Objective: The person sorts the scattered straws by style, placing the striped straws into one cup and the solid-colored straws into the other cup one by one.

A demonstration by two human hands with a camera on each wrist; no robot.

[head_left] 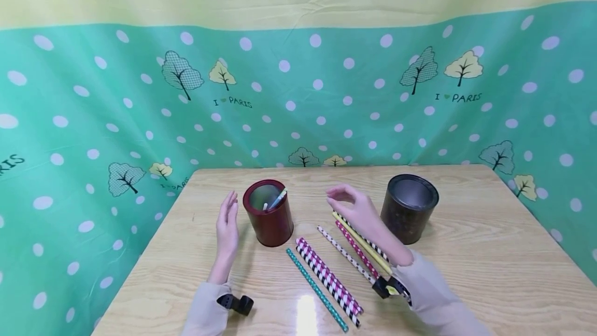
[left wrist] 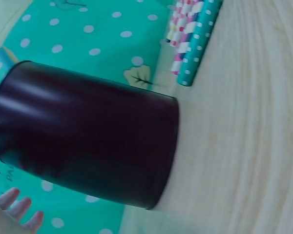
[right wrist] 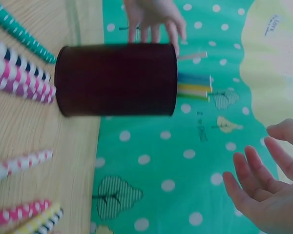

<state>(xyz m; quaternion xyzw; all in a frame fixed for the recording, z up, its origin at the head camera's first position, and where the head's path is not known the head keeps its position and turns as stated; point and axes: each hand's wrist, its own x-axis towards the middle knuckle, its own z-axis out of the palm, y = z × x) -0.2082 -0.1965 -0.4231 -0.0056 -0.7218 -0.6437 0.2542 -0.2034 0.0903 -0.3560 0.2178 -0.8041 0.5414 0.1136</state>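
Observation:
A dark red can [head_left: 271, 227] stands upright left of the middle of the table, with several straws [head_left: 279, 199] inside it. My left hand [head_left: 227, 229] is held up at the can's left side, fingers extended; in the left wrist view its fingertips appear beside the can, apart from it. Right of the can, my right hand [head_left: 358, 212] hovers over the far ends of some patterned straws. Its fingers are loosely bent, with nothing between them. Beneath the right hand and forearm lie a yellow straw [head_left: 362, 240], a pink dotted straw [head_left: 356, 249] and a black-striped one, partly hidden.
A black can [head_left: 406, 222] stands on the table [head_left: 489, 253] behind the right forearm. In front of the red can lie a teal dotted straw [head_left: 316, 289] and several striped straws [head_left: 328, 280]. A white dotted straw [head_left: 345, 253] lies apart. A patterned curtain [head_left: 280, 118] hangs behind the table.

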